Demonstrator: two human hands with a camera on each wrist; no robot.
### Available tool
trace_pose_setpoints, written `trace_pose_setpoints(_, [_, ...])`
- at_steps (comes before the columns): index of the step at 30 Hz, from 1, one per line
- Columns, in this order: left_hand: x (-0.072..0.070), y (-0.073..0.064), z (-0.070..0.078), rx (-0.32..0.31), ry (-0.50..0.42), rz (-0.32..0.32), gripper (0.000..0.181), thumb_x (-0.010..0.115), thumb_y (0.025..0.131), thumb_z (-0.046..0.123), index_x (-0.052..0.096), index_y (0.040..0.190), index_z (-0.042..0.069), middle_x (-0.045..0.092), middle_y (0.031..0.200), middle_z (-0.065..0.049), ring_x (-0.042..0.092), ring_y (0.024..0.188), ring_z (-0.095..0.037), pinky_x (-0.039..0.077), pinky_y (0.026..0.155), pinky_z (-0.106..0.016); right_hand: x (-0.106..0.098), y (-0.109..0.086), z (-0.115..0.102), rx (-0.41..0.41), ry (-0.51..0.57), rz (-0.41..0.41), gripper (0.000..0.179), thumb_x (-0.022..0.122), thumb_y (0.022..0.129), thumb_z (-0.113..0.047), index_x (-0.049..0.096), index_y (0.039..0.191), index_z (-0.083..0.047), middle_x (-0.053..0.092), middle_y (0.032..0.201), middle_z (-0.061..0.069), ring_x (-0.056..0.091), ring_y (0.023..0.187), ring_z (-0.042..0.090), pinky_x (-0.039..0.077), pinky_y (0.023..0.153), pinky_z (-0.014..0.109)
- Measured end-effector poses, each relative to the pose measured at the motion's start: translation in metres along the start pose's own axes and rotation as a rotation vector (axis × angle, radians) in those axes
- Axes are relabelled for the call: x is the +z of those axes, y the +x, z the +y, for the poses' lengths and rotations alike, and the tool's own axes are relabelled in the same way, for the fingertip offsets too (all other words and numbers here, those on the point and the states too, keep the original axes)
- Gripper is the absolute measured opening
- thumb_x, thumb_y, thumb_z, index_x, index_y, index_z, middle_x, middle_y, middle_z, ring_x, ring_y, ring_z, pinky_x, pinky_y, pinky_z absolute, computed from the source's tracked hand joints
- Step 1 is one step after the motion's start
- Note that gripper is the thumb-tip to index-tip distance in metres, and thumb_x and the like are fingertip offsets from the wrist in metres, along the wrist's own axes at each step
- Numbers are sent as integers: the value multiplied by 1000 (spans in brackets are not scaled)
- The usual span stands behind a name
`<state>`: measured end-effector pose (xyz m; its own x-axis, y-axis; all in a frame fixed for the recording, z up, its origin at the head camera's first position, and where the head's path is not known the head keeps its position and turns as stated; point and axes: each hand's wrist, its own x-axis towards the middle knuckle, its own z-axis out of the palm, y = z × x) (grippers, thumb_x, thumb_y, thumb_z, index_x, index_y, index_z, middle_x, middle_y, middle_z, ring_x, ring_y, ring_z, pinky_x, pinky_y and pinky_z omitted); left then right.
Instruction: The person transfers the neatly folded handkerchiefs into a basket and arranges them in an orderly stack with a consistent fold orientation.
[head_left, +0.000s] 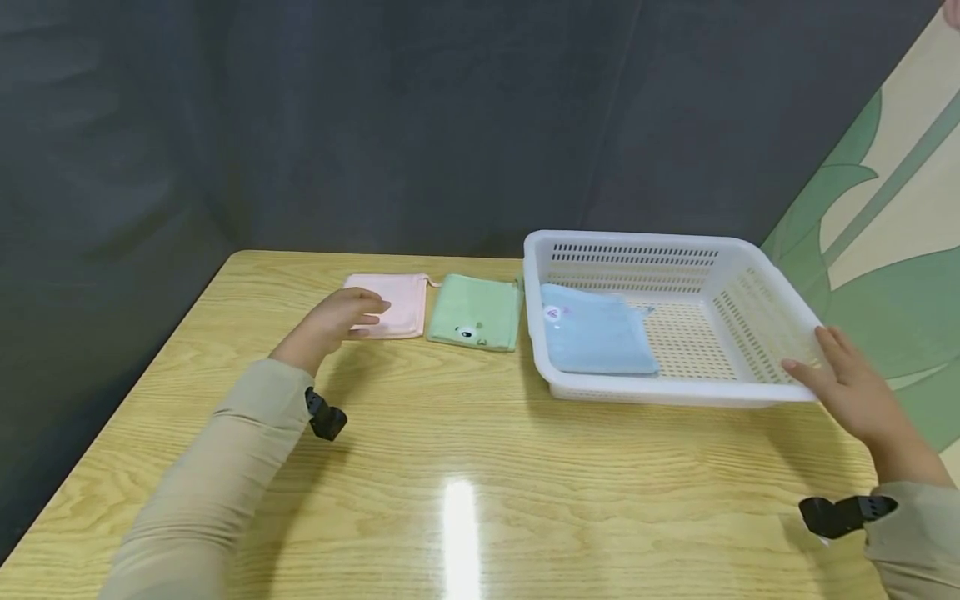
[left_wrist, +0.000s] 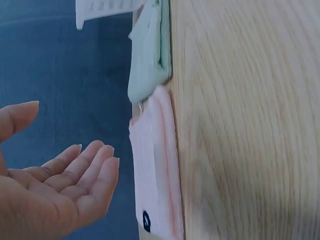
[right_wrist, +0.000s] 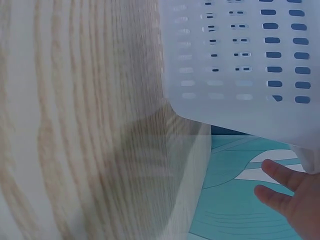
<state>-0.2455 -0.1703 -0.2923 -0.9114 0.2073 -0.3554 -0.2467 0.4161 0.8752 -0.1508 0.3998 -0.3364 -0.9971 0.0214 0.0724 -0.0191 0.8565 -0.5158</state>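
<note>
Over the left part of a folded pink cloth (head_left: 401,304), my left hand (head_left: 333,321) hovers with its fingers loosely bent and thumb spread. The left wrist view has the same hand (left_wrist: 65,195) palm up beside the folded pink cloth (left_wrist: 152,165), holding nothing. A folded green cloth (head_left: 480,308) with a small animal face lies just to the right. My right hand (head_left: 855,387) holds the near right corner of a white plastic basket (head_left: 652,387), thumb over the rim and fingers outside it. Inside the basket, at its left, lies a folded blue cloth (head_left: 596,333).
The wooden table (head_left: 420,442) ends at a dark curtain (head_left: 390,125) at the back. On the right stands a wall with a leaf pattern (head_left: 892,292). The basket's left wall is close to the green cloth.
</note>
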Motion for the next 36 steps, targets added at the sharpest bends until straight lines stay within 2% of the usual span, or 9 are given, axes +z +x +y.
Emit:
trace_pose_setpoints(7, [-12,-1,-4,-23,28,44,57,45,90,25,21,132,-4,18,138,-17,26,122,-32,24,97,-41,-1,-1,1,-16,-2,-1,71,39,90,-29,-7,134,1,-16,137,23,-13,119,47,-1,84,67])
trace_pose_setpoints(13, [-22,1,-7,-44,54,86,52,44,90,24,27,130,-4,15,139,-17,23,122,-35,23,97,-43,-1,-2,2,-16,16,-17,71,39,90,-29,-7,134,1,-16,137,22,-14,119,46,-2,83,67])
trace_pose_setpoints(17, [-25,2,-9,-74,87,93,50,43,90,24,30,129,-4,12,140,-19,17,123,-38,20,97,-48,0,-2,4,-15,4,-16,71,39,90,-29,-7,134,2,-16,137,23,-12,119,47,0,83,68])
trace_pose_setpoints(20, [-27,3,-11,-93,117,95,54,43,89,25,26,131,-4,11,140,-20,15,123,-39,18,96,-50,-1,-2,6,-20,2,-6,71,39,90,-28,-7,134,2,-15,137,24,-11,119,48,0,84,68])
trace_pose_setpoints(30, [-37,8,-17,-137,172,161,60,45,88,25,21,132,-8,14,138,-22,16,124,-35,22,97,-45,0,-1,0,-26,17,7,70,39,90,-27,-6,134,4,-14,137,24,-12,120,46,-2,85,66])
trace_pose_setpoints(32, [-37,9,-18,-148,194,172,60,45,87,25,22,132,-8,15,138,-22,25,119,-34,26,95,-45,0,-1,-2,-26,19,13,69,39,90,-26,-5,134,4,-14,137,25,-12,120,47,-2,85,67])
trace_pose_setpoints(33, [-37,10,-19,-153,206,177,59,44,87,25,23,131,-8,17,137,-22,37,107,-32,30,92,-43,0,-1,-2,-26,21,15,69,39,90,-25,-5,134,5,-13,137,25,-11,120,47,-2,85,67])
trace_pose_setpoints(34, [-37,11,-20,-161,214,183,58,44,87,25,25,130,-8,19,136,-22,43,92,-29,34,87,-42,0,-1,-2,-25,24,17,69,40,90,-25,-5,134,5,-13,137,25,-11,119,48,-2,85,67])
trace_pose_setpoints(36, [-37,13,-22,-164,236,190,56,44,87,25,28,128,-9,23,134,-23,40,71,-22,36,78,-40,0,-1,-2,-26,27,18,69,40,90,-25,-4,134,5,-12,137,26,-10,119,48,-2,85,66])
